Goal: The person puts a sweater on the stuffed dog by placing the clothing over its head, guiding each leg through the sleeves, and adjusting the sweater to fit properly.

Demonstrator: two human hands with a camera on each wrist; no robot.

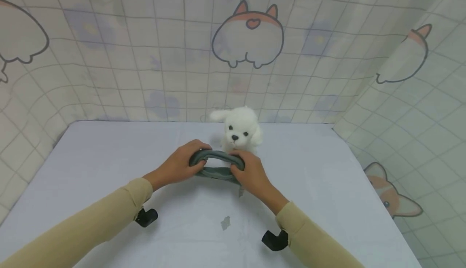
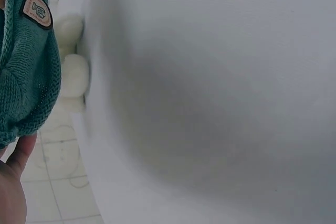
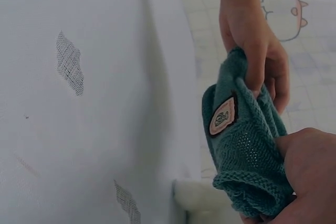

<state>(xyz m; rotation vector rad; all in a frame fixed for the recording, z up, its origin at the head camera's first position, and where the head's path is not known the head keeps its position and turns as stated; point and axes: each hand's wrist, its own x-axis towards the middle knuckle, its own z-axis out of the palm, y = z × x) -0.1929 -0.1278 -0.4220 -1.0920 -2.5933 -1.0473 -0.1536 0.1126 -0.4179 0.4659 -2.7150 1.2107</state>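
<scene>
A small teal knitted garment (image 1: 217, 174) is stretched between both hands over the table, its rolled opening facing up. My left hand (image 1: 183, 161) grips one side of the rim, thumb on the near edge. The opposite side is pinched by my right hand (image 1: 251, 175), thumb and fingers curled over the knit (image 3: 247, 145). A pink patch with a dark border (image 3: 223, 116) shows on the garment in both wrist views. Just behind the hands sits a white plush dog (image 1: 240, 128), facing me; its lower body is partly hidden by the right hand and garment.
A white-covered table (image 1: 309, 171) spreads under the arms, with grey patches (image 1: 225, 222) on its cover. Black curved pieces (image 1: 147, 217) hang below both sleeves. Behind and at the sides hangs a checked curtain (image 1: 145, 58) printed with cartoon corgis.
</scene>
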